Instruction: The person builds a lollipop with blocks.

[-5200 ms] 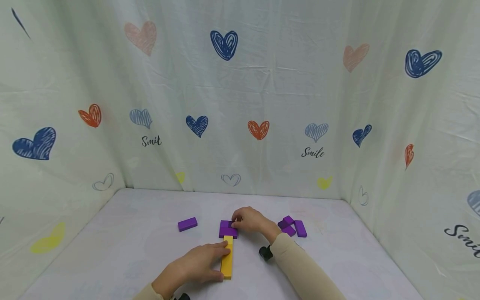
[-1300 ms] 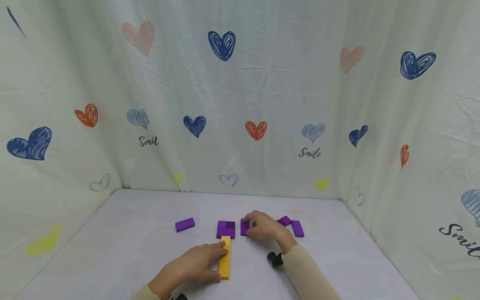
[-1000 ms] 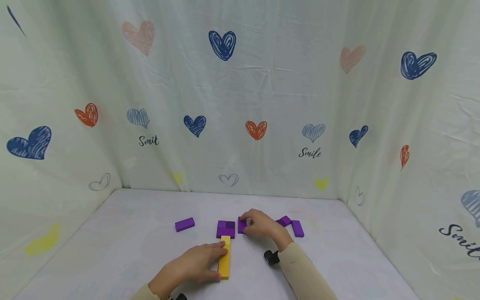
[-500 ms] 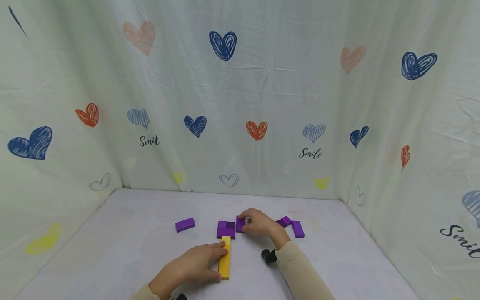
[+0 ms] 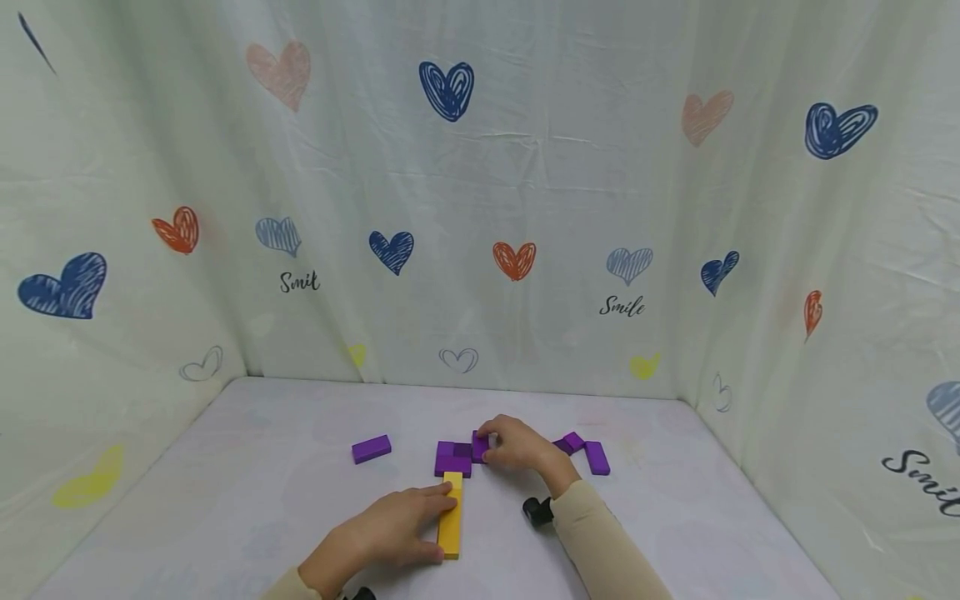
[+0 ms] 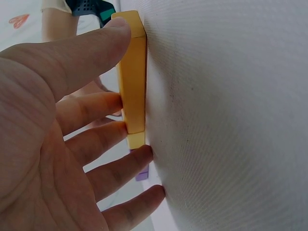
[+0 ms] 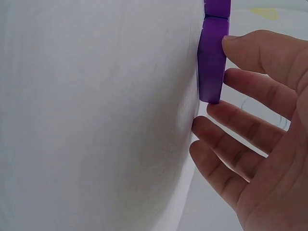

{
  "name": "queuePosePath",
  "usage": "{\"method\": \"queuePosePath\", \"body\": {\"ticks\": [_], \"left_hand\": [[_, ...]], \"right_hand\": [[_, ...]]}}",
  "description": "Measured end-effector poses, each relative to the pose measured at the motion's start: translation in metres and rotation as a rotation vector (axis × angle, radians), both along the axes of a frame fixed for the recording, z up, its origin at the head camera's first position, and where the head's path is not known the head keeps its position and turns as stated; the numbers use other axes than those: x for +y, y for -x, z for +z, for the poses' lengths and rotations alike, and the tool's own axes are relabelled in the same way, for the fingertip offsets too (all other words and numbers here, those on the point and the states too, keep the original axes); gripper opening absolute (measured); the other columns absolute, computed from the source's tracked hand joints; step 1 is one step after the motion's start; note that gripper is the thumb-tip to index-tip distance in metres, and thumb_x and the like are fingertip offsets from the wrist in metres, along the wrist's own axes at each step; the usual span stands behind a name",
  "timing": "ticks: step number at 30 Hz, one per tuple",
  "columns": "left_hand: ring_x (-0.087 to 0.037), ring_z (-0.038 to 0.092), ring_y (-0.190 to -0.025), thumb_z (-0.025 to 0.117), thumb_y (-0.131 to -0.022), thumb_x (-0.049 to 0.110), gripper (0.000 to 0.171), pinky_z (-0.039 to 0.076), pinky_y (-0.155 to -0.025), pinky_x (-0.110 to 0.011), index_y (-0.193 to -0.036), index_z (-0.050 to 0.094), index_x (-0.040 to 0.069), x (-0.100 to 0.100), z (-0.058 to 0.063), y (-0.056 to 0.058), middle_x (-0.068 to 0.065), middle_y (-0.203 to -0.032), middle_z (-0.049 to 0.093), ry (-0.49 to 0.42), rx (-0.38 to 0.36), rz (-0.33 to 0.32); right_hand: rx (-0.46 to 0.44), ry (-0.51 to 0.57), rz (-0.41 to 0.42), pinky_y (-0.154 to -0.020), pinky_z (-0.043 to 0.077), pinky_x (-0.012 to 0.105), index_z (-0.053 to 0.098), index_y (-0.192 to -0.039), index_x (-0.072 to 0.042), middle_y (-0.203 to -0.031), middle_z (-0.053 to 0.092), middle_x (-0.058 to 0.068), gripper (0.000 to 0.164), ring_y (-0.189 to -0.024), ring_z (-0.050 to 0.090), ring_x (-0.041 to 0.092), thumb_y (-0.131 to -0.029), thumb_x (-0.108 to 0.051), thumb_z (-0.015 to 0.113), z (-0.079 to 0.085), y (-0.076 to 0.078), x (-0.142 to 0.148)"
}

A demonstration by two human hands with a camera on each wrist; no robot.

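In the head view my right hand (image 5: 517,442) pinches a purple block (image 5: 480,447) between thumb and fingers, at the right side of a small purple group (image 5: 450,467). In the right wrist view the thumb lies on the held block (image 7: 212,62), whose end meets another purple block (image 7: 217,7). My left hand (image 5: 393,525) rests along the left side of a yellow strip of blocks (image 5: 450,529), which runs from the purple group toward me. In the left wrist view its thumb touches the near end of the yellow strip (image 6: 134,86) while the fairly straight fingers spread along it.
One purple block (image 5: 371,449) lies alone on the left of the white table (image 5: 285,467). Right of my right hand are more loose purple blocks (image 5: 597,457), one partly hidden by the wrist. A curtain printed with hearts (image 5: 570,333) hangs around the table.
My right hand has left the group, come back holding a purple block, then slid it left and slightly away until it meets the group's right side. The left hand stays on the yellow strip.
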State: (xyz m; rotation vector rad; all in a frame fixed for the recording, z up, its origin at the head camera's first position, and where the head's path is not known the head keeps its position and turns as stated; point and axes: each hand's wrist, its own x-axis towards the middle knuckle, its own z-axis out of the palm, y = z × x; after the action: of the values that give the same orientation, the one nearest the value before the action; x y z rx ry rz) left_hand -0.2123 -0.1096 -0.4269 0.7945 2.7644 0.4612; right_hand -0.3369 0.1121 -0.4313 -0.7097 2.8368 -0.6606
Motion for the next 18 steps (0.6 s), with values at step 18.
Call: {"method": "queuePosePath", "body": {"ticks": [18], "left_hand": [[-0.024,0.048,-0.128,0.073,-0.077,0.052,0.064,0.042,-0.101,-0.050,-0.133,0.056,0.027,0.0004,-0.0027,0.0025,0.004,-0.143,0.047,-0.001,-0.018,0.024]], "right_hand": [[-0.002,-0.001,0.006,-0.100,0.045,0.044,0.066,-0.119,-0.015,-0.121,0.061,0.003,0.036,-0.114,0.054,0.023,-0.084,-0.020,0.072,0.0004,0.0017,-0.0009]]}}
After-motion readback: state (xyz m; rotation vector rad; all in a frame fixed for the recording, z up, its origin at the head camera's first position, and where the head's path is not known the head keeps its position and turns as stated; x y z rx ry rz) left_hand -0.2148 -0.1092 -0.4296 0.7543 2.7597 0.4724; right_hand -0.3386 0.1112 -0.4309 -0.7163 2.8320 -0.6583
